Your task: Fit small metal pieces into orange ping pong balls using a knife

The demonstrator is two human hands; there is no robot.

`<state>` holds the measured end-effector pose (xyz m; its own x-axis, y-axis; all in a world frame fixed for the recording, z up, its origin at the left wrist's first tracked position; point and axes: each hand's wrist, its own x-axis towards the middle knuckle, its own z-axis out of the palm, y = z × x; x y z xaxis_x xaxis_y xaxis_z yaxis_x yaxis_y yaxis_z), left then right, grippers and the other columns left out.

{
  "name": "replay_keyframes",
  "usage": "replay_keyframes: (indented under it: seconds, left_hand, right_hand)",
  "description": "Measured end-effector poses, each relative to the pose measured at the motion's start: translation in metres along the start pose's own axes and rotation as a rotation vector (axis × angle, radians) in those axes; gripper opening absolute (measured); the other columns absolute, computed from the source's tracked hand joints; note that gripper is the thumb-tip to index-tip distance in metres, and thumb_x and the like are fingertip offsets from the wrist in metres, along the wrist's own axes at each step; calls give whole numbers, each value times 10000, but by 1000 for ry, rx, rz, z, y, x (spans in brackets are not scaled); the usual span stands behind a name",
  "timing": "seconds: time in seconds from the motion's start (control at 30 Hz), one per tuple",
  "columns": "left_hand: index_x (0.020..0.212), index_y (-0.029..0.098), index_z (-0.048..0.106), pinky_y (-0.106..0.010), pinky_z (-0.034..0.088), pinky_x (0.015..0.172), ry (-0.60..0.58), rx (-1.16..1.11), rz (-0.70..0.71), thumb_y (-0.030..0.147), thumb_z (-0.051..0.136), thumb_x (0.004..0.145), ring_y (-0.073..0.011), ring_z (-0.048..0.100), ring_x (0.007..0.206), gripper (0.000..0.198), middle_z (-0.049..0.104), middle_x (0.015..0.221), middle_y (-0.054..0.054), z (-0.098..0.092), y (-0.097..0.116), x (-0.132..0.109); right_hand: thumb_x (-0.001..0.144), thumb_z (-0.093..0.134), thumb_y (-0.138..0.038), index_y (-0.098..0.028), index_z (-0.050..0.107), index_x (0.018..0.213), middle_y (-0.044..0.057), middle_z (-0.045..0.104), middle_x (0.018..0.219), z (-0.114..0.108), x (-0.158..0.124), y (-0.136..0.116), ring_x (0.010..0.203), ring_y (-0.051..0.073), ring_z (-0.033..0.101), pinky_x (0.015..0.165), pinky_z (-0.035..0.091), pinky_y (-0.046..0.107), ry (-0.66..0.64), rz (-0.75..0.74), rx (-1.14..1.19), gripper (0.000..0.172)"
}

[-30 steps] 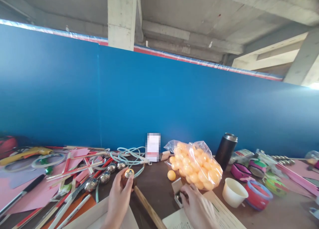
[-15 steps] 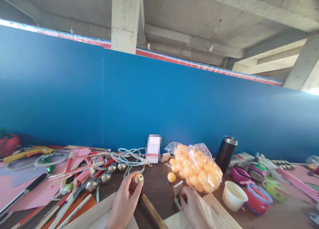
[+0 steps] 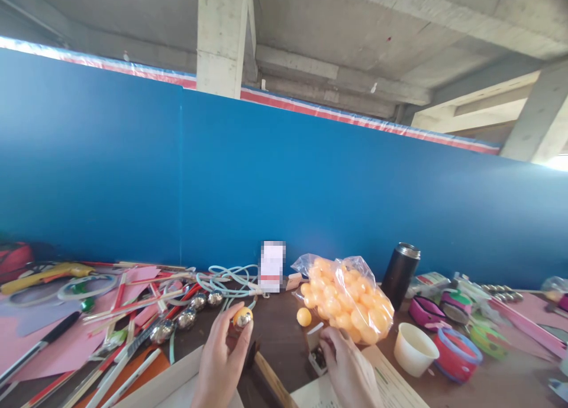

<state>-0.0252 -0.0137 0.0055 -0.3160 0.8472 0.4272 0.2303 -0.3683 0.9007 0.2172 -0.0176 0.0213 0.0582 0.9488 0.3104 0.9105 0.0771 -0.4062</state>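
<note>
My left hand (image 3: 224,352) pinches an orange ball with a shiny silver part (image 3: 242,318) between thumb and fingers, above the brown table. My right hand (image 3: 348,360) has its fingers bent together at a small open box (image 3: 318,360) with small dark pieces inside. Whether those fingertips hold a piece is hidden. Between my hands lies a hammer (image 3: 270,375) with a wooden handle and a dark head. A loose orange ball (image 3: 304,317) rests just beyond the small box, beside a clear plastic bag of orange balls (image 3: 350,301).
Shiny silver balls (image 3: 186,318), sticks and pale blue tubing (image 3: 231,273) lie at left. A black flask (image 3: 400,276), a cream paper cup (image 3: 415,350) and a red-and-blue wristband-like item (image 3: 457,344) stand at right. A blue partition (image 3: 310,183) closes off the back.
My left hand has turned the ball slightly, showing more of its silver part. My right fingers have shifted a little, and the small box's inside shows more.
</note>
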Motion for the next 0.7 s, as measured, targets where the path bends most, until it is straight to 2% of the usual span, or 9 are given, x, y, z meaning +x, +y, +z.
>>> replay_keyframes:
  seconds: [0.1,0.13,0.27,0.37,0.43,0.53,0.6,0.7]
  left_hand:
    - [1142,228,533,-315,519,732,35,-14,61,361,583,767,-247,594,962,401,576,1144,-101,3,11,-5]
    - [1146,221,527,-317,526,722,5,-13,85,348,581,772,-248,596,963,398,569,1151,-109,4,15,-8]
    - [1134,229,524,-318,535,749,-90,70,237,270,553,801,-226,609,952,337,589,1115,-97,13,32,-24]
    - [1146,249,515,-318,515,812,-159,134,394,217,572,786,-226,587,1010,366,592,1117,-93,18,41,-34]
    - [1166,262,490,-306,510,818,-214,163,443,194,565,790,-214,587,1007,390,590,1111,-89,21,43,-40]
    - [1187,275,460,-274,521,793,-434,202,492,182,561,789,-191,612,951,421,595,1082,-77,23,42,-45]
    - [1181,284,457,-258,530,766,-567,223,495,202,564,789,-181,628,904,415,594,1080,-70,24,40,-46]
    - [1163,289,461,-232,539,697,-634,257,442,240,550,801,-166,638,834,376,588,1091,-66,23,36,-45]
  right_hand:
    - [877,385,-332,-250,558,911,23,623,902,7,5,8,758,189,610,640,444,282,68,-42,275,194]
    - [873,394,-362,-243,557,907,22,623,852,9,7,9,723,188,610,638,462,287,65,-33,403,205]
    - [809,486,-487,-206,557,881,-17,564,593,13,9,5,509,170,570,471,482,267,-11,128,887,299]
    - [758,568,-511,-182,563,868,-19,568,569,9,8,-3,500,158,573,484,495,264,-22,149,1065,347]
    - [771,560,-505,-176,556,887,-23,565,559,7,7,-6,480,148,564,472,485,253,-23,141,1075,349]
    - [830,462,-494,-178,540,926,-32,536,540,5,7,-4,435,137,522,419,443,235,2,106,886,339]
    - [859,398,-472,-182,541,929,-7,568,607,5,8,1,444,135,514,415,421,232,21,78,736,331]
    - [856,416,-405,-199,573,874,38,625,792,2,9,7,602,156,570,553,437,250,46,53,586,260]
